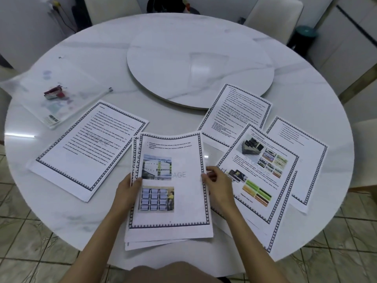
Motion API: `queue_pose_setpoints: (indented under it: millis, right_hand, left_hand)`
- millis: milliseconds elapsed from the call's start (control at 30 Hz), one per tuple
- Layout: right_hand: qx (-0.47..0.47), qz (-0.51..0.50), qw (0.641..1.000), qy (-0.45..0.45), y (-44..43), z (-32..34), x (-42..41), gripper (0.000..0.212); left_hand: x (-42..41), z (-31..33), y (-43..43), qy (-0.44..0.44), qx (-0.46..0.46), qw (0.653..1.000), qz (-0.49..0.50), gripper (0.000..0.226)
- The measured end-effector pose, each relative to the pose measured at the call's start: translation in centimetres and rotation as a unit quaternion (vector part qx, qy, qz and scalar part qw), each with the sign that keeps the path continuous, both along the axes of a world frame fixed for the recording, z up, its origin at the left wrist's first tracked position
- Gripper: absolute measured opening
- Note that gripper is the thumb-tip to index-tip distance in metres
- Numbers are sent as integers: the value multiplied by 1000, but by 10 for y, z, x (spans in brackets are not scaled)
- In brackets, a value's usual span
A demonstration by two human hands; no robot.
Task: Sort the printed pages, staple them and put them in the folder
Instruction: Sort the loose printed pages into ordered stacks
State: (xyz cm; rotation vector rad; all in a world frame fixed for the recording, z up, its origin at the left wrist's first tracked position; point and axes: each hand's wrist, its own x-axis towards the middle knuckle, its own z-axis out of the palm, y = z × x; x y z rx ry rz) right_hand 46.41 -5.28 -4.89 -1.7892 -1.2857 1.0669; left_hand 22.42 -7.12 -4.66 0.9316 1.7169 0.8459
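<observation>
The step in hand is judged to be the sorting: the top sheet of the held stack is about to be dealt to 1 of the 4 piles. To do it well, only 1 sheet should be lifted by its right edge, the rest kept clamped on the left so nothing fans out or slides off the near rim, and the page number at the foot read before a pile is chosen.

The stack is held at the lower centre of the frame, its foot overhanging the near edge of the tabletop. The left hand grips its left edge, thumb on top. The right hand is curled at the right edge, its fingers pinching the top sheet there.

The top sheet is white with a dark patterned border, 2 lines of text, 2 colour pictures and a faint grey watermark. The sheets beneath are slightly splayed at the foot.

The other pages lie flat: a text pile at centre left, a second text pile right of centre, a pictured pile at lower right, overlapping a fourth pile further right. The clear folder lies at upper left, with a small red object at it, perhaps the stapler; whether on or inside it cannot be told.
</observation>
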Motion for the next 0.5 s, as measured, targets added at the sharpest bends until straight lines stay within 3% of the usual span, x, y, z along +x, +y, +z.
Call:
queue_pose_setpoints:
  millis: [167, 267, 367, 500]
  right_hand:
    - [33, -79, 988, -129, 5, -4, 63, 28]
    - [7, -162, 975, -153, 1, -10, 107, 34]
    - [-13, -227, 942, -247, -8, -10, 139, 40]
    - [-95, -230, 919, -306, -10, -9, 154, 59]
  left_hand:
    - [0, -1, 1, 12, 8, 1000, -8, 25]
    - [0, -2, 2, 14, 10, 1000, 0, 25]
    - [1, -3, 2, 5, 12, 1000, 5, 24]
    - [4, -2, 4, 13, 18, 1000, -5, 19]
